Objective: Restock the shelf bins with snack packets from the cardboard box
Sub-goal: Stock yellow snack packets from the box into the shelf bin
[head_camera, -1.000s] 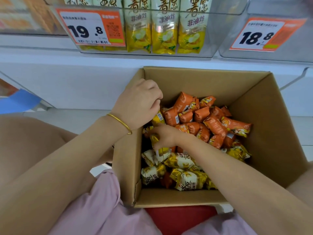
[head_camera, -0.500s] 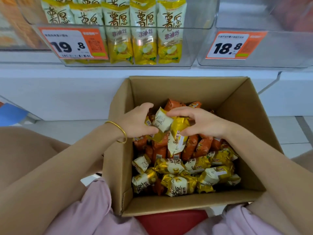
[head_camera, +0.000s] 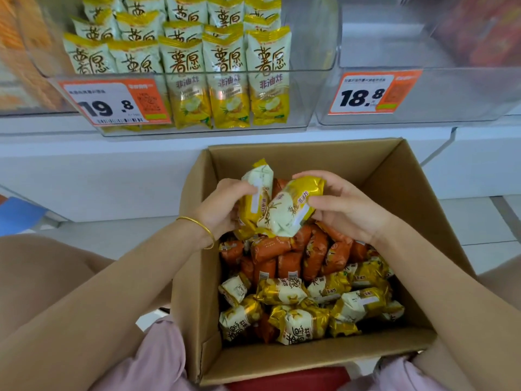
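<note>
While your left hand [head_camera: 222,207] is gripping the upright packet [head_camera: 258,182] and your right hand [head_camera: 346,207] the tilted packet [head_camera: 287,213], you are likely handling light, slippery, crushable foil; grasp mid-body.

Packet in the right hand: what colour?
The packet in the right hand is gold-yellow with a pale cream panel; head view.

Bare forearms end in the bare left grip [head_camera: 222,207] and right grip [head_camera: 348,207]. A thin gold bangle [head_camera: 201,224] rings the left wrist. Pale pink cloth [head_camera: 158,359] covers the lap at the near edge.
</note>
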Demonstrator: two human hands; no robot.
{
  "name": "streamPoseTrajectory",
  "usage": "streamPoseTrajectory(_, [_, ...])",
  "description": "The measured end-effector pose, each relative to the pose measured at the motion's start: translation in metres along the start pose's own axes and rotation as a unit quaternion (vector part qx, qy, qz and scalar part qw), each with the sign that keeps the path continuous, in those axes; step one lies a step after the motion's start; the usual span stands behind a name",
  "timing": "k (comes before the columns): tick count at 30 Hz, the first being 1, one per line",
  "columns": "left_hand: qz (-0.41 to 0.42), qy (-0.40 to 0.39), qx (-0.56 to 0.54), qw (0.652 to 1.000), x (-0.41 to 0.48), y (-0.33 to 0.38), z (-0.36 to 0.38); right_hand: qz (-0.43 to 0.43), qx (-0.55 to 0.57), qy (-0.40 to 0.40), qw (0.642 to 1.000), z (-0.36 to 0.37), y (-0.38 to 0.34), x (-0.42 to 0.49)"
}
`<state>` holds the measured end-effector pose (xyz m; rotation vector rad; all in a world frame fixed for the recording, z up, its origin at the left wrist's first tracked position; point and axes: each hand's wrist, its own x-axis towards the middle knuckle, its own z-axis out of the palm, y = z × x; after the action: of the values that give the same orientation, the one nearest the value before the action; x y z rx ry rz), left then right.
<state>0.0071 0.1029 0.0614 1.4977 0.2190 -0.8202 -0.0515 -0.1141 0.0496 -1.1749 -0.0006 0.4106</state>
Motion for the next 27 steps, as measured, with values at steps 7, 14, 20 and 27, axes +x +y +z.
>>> streamPoseTrajectory(7, [-0.057,-0.041,-0.151,0.986,-0.003,0.004,-0.004,-0.077,0.069,0.130,0.986,0.005,-0.004,0.001])
streamPoseTrajectory(14, [-0.043,-0.069,-0.220,0.972,-0.002,0.006,-0.004,-0.085,0.004,0.172,0.981,0.040,0.020,-0.002])
streamPoseTrajectory(20, [0.007,-0.092,-0.159,0.983,-0.004,0.005,-0.005,0.012,-0.166,0.145,0.975,0.041,0.011,-0.004])
streamPoseTrajectory(27, [0.085,-0.146,-0.117,0.979,-0.010,0.010,-0.008,0.048,0.053,0.034,0.997,0.034,-0.010,-0.007])
